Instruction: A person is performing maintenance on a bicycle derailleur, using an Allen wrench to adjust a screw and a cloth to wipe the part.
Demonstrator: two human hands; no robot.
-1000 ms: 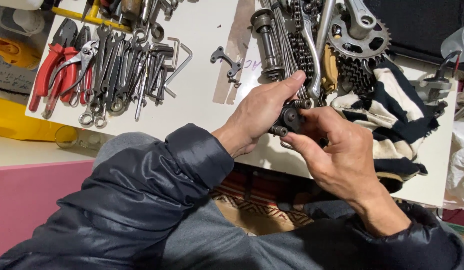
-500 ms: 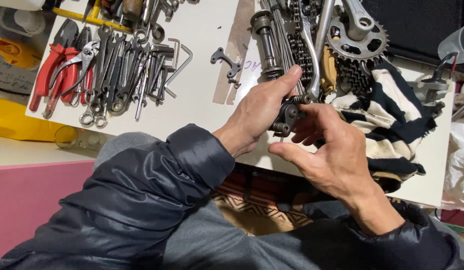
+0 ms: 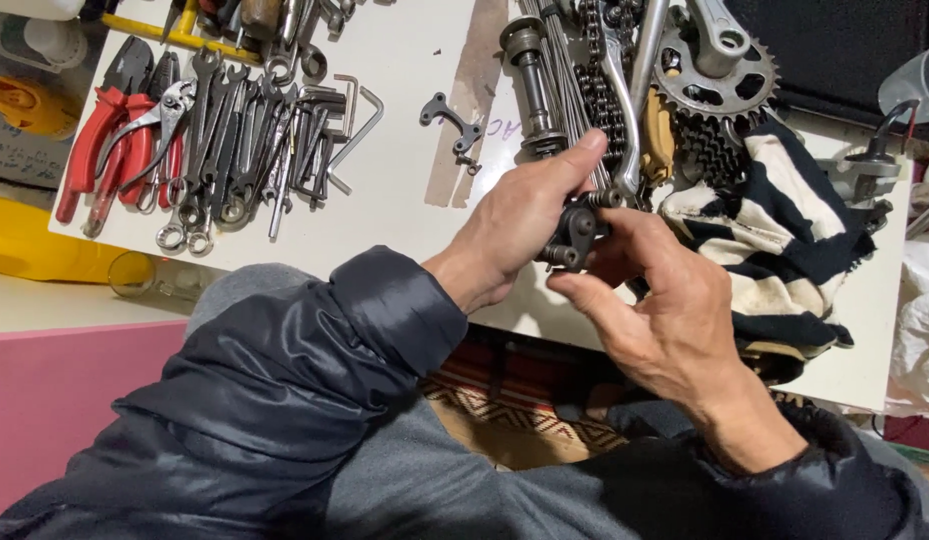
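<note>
A small dark metal bicycle part (image 3: 575, 232) is gripped between both hands just above the near edge of the white board (image 3: 405, 200). The left hand (image 3: 520, 215) is closed around its left side, thumb stretched along the top; the right hand (image 3: 660, 310) pinches its lower right end with fingertips. The part appears to be a short bolted assembly, though its form is partly hidden. The step in hand is judged to be a fitting or turning of one piece; a firm counter-hold by the left hand is called for next. A chainring (image 3: 720, 75) and striped cloth (image 3: 785, 240) lie just beyond.
</note>
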